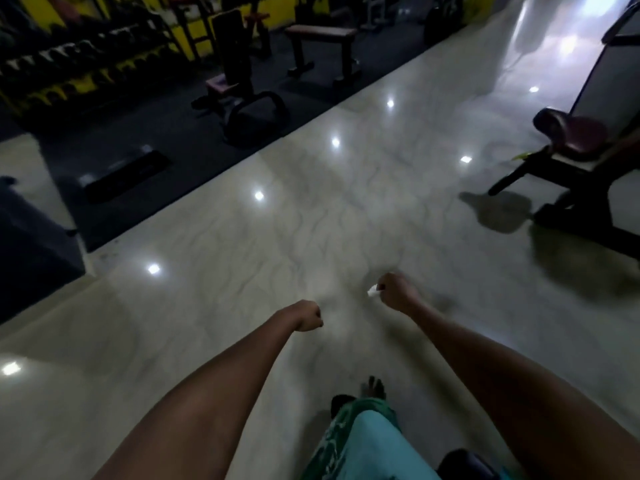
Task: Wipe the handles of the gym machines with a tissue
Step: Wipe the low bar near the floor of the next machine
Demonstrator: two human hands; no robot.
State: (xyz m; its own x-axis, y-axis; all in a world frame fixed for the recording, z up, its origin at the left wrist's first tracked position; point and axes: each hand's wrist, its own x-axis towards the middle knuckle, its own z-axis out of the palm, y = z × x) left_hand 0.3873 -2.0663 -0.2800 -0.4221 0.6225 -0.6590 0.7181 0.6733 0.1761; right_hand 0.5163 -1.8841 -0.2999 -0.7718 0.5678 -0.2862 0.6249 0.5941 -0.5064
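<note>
Both my arms reach out over a shiny pale floor. My right hand [394,292] is curled into a fist round a small white tissue [372,291], and a corner of the tissue sticks out on the hand's left side. My left hand [308,316] is curled into a fist and holds nothing that I can see. Neither hand touches any machine. The nearest machine is a padded bench [571,133] with a dark red roller pad at the right, well beyond my right hand. No handle is within reach of my hands.
A dark rubber mat [173,140] at the upper left carries an adjustable seat [239,84], a flat bench [322,36] and a dumbbell rack [69,67]. A dark object [31,244] stands at the left edge. My foot [374,389] shows below my arms.
</note>
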